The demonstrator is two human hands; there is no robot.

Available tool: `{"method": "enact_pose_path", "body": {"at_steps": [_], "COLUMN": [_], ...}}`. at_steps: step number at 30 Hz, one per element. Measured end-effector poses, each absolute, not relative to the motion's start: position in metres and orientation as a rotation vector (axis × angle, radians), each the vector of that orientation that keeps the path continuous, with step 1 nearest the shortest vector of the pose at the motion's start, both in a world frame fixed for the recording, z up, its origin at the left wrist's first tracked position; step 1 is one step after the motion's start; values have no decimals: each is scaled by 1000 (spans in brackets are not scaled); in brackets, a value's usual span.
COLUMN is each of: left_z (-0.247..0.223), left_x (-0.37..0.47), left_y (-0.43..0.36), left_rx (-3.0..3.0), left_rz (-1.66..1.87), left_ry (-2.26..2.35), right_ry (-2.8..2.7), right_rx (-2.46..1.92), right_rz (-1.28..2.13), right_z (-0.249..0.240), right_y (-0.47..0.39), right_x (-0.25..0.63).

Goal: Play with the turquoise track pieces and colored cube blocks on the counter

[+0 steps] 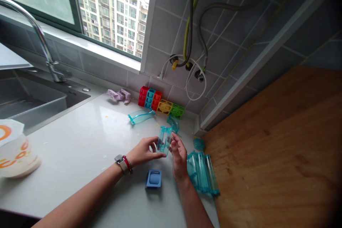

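The left hand (141, 150) and right hand (180, 158) both grip one translucent teal plastic frame (164, 141); a blue block (154, 179) lies bodyward of them, teal plastic channels (201, 174) beside the right.

A hand could pass over the counter (77, 135) between the cup (18, 153) and left hand (144, 151); a blue block (154, 179) obstructs between the forearms (88, 194), tubes (202, 172) beside the right hand (179, 156).
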State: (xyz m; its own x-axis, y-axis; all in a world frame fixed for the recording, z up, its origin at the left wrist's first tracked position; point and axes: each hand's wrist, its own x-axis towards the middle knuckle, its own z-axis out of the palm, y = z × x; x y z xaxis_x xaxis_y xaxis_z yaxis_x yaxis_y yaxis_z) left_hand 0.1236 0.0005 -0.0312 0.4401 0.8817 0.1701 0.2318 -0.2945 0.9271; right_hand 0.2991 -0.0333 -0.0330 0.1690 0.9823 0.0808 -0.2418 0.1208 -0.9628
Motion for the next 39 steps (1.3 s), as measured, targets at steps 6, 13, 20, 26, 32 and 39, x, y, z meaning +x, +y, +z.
{"method": "enact_pose_path", "body": {"at_steps": [6, 13, 20, 26, 32, 39], "left_z": [-34, -36, -35, -39, -38, -38], "left_x": [123, 122, 121, 121, 123, 126], "left_y": [0, 3, 2, 4, 2, 1], "left_rx": [1894, 1913, 1918, 1833, 1843, 1749], "left_rz": [958, 1026, 1024, 1032, 965, 932], "left_ry": [936, 927, 921, 957, 939, 938], "right_ry": [-1099, -1134, -1074, -1019, -990, -791], "right_rx": [-1010, -982, -954, -938, -922, -811], "right_rz": [1087, 1113, 1137, 1152, 1184, 1292], "right_z": [-20, -12, -15, -22, -21, -22], "right_y": [-39, -39, -39, -39, -39, -37], "right_x": [295, 295, 295, 294, 292, 290]}}
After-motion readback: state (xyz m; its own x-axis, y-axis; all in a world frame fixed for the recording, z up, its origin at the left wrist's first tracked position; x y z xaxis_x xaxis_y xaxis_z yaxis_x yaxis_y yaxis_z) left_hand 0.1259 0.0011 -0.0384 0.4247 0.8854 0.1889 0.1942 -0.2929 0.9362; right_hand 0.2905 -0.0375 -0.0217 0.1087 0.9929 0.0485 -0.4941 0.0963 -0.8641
